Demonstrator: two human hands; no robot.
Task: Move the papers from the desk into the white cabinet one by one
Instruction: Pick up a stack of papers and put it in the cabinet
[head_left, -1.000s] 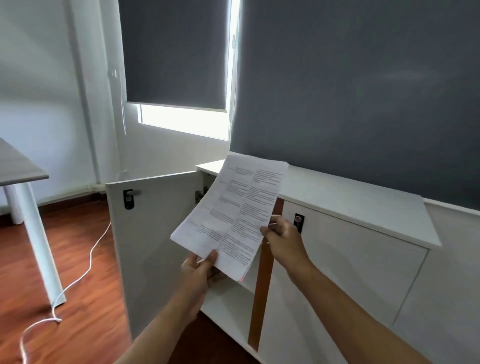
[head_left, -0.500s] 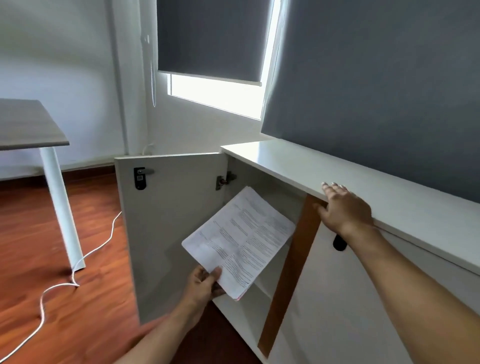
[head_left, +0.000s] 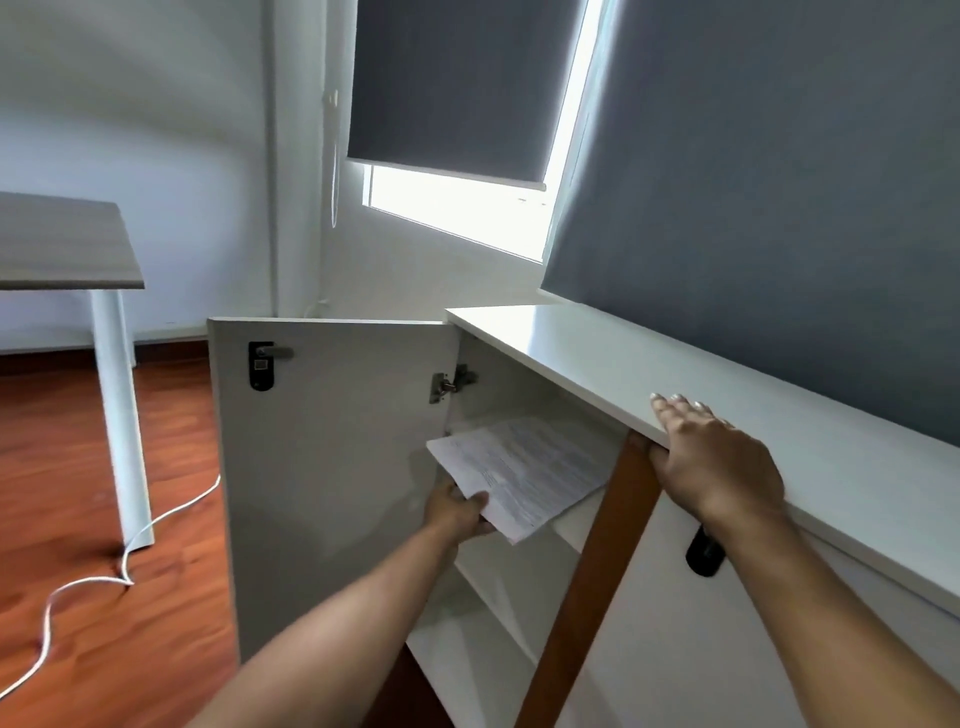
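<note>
Since the frame 0.5 s ago the paper (head_left: 519, 475) has gone from standing in front of the white cabinet's (head_left: 727, 374) opening to lying nearly flat inside it, above the upper shelf (head_left: 569, 530), with its near corner still outside. The left hand (head_left: 457, 512) pinches that near corner, thumb on top and fingers underneath. The right hand (head_left: 714, 457) rests on the front edge of the cabinet top, fingers straight on the surface and thumb tucked under the edge, just right of the brown divider (head_left: 592, 561). The cabinet door (head_left: 322, 467) stands swung out to the left of the opening. Well left of the cabinet stand 1 desk (head_left: 62, 244) and a white cable (head_left: 156, 525) on the wooden floor (head_left: 104, 649).
</note>
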